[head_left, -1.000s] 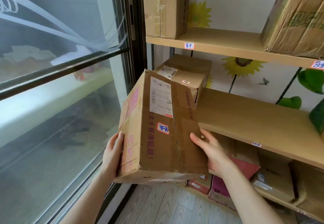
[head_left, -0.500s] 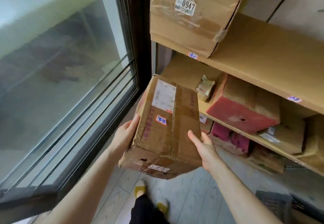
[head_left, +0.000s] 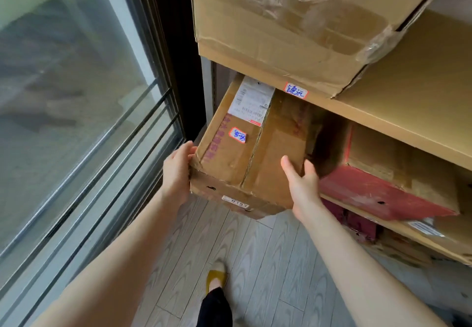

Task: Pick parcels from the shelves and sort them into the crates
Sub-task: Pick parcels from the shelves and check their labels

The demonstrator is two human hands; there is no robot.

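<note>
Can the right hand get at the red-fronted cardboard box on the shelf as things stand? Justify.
Probably yes: the red-fronted cardboard box lies just beside the right hand with nothing between, though that hand holds the brown cardboard parcel.

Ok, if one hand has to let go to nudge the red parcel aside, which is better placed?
Likely right. The right hand grips the right side of the cardboard box, directly beside the red parcel. The left hand holds the near left corner by the window, with the box between.

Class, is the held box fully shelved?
Partly. The box reaches under the shelf board; left hand and right hand hold its near end.
</note>
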